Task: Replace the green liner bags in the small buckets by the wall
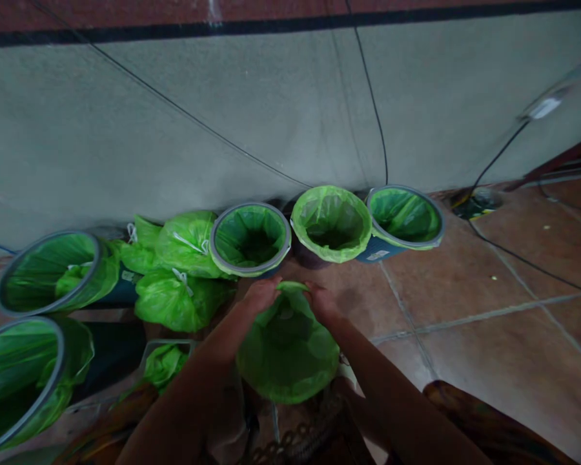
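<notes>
Clasps the far rim (291, 285) of a round, green-lined bin (288, 392) in left grip (262, 294) and right grip (320, 300), probably to hold its translucent plastic liner (290, 358) spread.

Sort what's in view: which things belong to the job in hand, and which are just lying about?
Likely in the job:
green liner, left hand and right hand on its rim
lined bins
tied bags

Likely just lying about:
cables
apparent packet by the wall

Held liner (288, 371): thin plast. | tied bags (174, 303): glossy plast. | bin rim (60, 352): smooth plast. | wall (174, 103): matt
</notes>
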`<state>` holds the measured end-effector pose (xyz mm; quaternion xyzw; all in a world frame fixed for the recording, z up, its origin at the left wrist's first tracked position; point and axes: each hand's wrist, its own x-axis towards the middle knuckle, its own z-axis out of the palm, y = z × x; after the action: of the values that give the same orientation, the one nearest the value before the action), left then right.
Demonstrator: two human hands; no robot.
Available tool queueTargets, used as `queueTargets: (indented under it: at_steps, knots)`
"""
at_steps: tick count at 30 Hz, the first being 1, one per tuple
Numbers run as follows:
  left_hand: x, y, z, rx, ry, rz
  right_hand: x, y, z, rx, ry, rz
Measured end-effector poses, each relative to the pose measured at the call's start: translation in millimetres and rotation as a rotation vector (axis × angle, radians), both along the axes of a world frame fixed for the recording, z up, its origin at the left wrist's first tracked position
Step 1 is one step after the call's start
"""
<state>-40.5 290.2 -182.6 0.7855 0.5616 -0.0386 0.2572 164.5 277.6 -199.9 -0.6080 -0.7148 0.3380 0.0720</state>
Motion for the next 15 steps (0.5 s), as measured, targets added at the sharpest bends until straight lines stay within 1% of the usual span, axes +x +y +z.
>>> queueTargets:
  at_steps: [3,5,8,10,12,13,15]
  knots:
    - [-11.2,-4.6,3.2,0.032,-0.097,0.069,8.9,-11.2,-3.1,0.028,0.029,-0.098]
    - [-18.8,-9.1,5.4,0.061,-0.194,0.153,17.6,-25.8,-6.1,0.051,0.020,-0.197]
    - [-26.5,-16.0,9.1,0.090,-0.314,0.301,29.0,-49.6,-6.6,0.067,-0.064,-0.321]
    - [-27.1,-19.2,11.4,0.124,-0.372,0.352,32.1,-57.4,-1.8,0.152,-0.115,-0.372]
    - [-24.3,-20.2,12.6,0.164,-0.420,0.355,29.6,-52.8,6.6,0.278,-0.107,-0.361]
    - [-22.1,-19.7,12.6,0.176,-0.437,0.357,25.9,-45.6,11.5,0.324,-0.081,-0.318]
    - [-17.9,-16.7,11.2,0.176,-0.437,0.403,13.9,-24.1,20.9,0.352,-0.013,-0.165]
